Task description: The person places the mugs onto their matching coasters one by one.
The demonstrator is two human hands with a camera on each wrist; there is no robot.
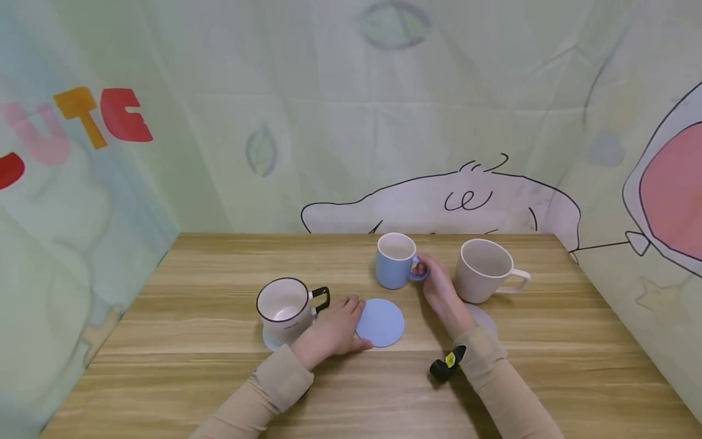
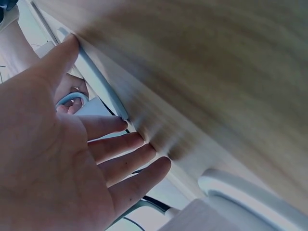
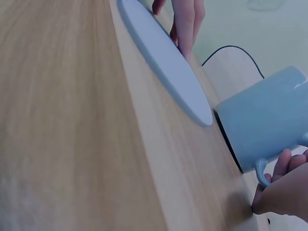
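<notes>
At the back of the table, a light blue mug [image 1: 392,271] stands upright just beyond a round blue coaster [image 1: 385,323]. My right hand [image 1: 437,286] holds the mug's handle, its fingers curled through it, as the right wrist view also shows. Flat on the table lies the coaster, with my left hand [image 1: 337,328] at its left side. The thumb and index fingertip of that hand touch the coaster's rim, and its fingers are extended with the palm facing the coaster in the left wrist view. The blue mug's base sits on the wood, off the coaster.
Left of my left hand, a white mug with black rim and handle [image 1: 281,308] stands on a pale coaster [image 1: 269,341]. Beyond my right forearm is a larger beige mug [image 1: 476,280], with a greyish coaster [image 1: 485,319] in front. A printed curtain [image 1: 329,122] borders the table.
</notes>
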